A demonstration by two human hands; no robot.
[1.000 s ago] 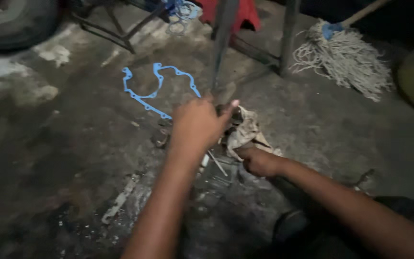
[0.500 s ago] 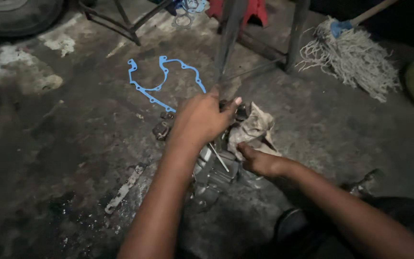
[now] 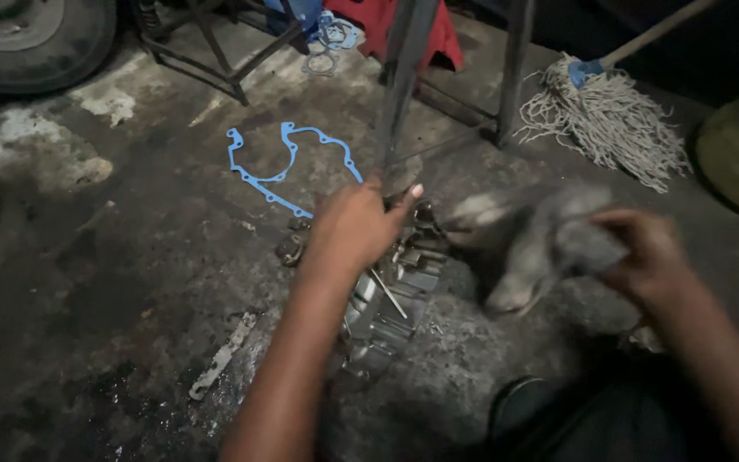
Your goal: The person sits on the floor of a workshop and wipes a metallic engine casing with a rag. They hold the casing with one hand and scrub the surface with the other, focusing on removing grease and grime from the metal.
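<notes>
Left hand [image 3: 359,224] clamped on metal engine part [image 3: 391,299]; right hand [image 3: 643,255], right of part, fist around grey rag [image 3: 540,244].

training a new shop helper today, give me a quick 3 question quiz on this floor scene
1. True or false: the left hand rests on the metal engine part on the floor.
2. What does the right hand hold? A) mop B) grey rag C) wrench
3. Which thin blue thing lies flat on the floor beyond the left hand?

Key: 1 true. 2 B, the grey rag, blurred. 3 the blue gasket; the mop lies apart, at the far right.
</notes>
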